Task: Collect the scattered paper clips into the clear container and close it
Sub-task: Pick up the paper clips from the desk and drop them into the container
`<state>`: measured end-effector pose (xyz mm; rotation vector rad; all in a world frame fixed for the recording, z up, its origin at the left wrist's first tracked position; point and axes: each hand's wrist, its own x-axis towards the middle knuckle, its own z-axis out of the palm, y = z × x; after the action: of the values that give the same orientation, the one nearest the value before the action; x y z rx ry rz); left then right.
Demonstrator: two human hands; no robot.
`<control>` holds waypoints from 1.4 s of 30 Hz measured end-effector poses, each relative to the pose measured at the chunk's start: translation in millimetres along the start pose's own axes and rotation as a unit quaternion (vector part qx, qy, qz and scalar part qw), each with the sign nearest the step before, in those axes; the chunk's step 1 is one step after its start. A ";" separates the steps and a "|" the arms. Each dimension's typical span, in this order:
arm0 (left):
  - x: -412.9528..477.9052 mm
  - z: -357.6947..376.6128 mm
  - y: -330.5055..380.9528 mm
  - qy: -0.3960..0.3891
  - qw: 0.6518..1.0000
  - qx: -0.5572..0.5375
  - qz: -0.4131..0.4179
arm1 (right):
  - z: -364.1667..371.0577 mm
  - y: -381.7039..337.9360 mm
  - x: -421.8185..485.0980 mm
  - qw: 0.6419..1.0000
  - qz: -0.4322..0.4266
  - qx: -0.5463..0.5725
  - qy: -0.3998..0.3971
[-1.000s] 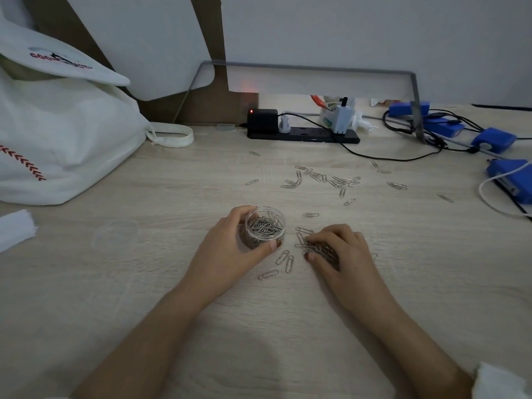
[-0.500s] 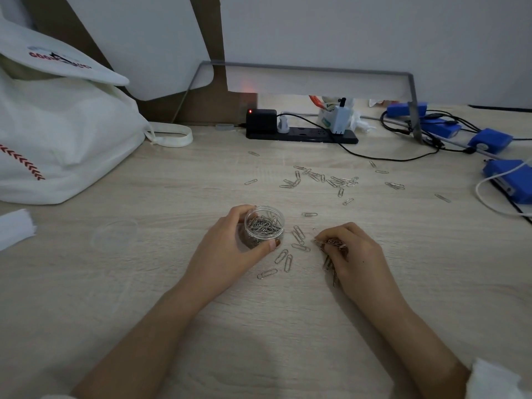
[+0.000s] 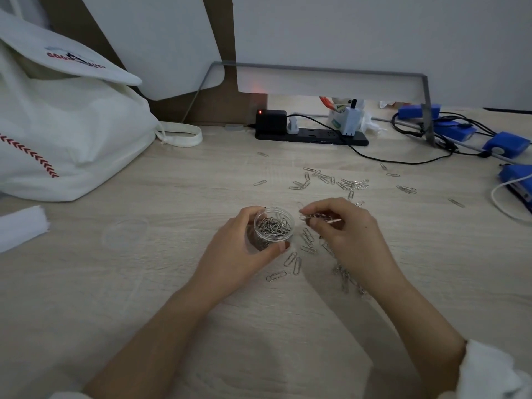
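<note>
A small clear round container (image 3: 275, 226) stands on the wooden table, partly filled with silver paper clips. My left hand (image 3: 241, 251) grips it from the left, thumb at its near side. My right hand (image 3: 342, 231) is lifted just right of the container and pinches a few paper clips (image 3: 319, 216) in its fingertips. More clips lie loose beside the container (image 3: 293, 262), under my right wrist (image 3: 344, 276), and scattered farther back (image 3: 342, 182). The clear lid (image 3: 125, 233) lies flat on the table to the left.
A white cloth bag (image 3: 66, 133) fills the left side. A black power strip (image 3: 311, 136) with cables runs along the back. Blue devices (image 3: 506, 145) and a white cable sit at the right edge. Folded white paper (image 3: 20, 228) lies at the far left.
My right hand gathered clips on the table, then rose with a few pinched and moved left toward the container's rim. Some clips stayed behind near my wrist. My left hand kept still.
</note>
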<state>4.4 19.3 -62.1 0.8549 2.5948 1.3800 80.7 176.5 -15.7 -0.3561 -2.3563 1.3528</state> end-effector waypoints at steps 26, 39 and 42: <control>3.0 3.5 -4.9 0.006 1.000 -0.015 0.005 | 20.2 7.1 1.4 0.981 -0.139 -0.128 -0.053; 7.5 -0.9 -11.9 0.089 0.991 -0.076 -0.058 | -40.7 65.0 -38.7 0.975 0.017 -0.212 -0.064; 7.1 -2.0 -9.8 0.099 0.990 -0.081 -0.064 | -25.1 46.1 -46.2 0.987 0.010 -0.125 -0.100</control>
<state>-6.5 17.1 -67.2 0.5434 2.5752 1.6866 134.3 199.9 -54.1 -0.3299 -2.7047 1.1506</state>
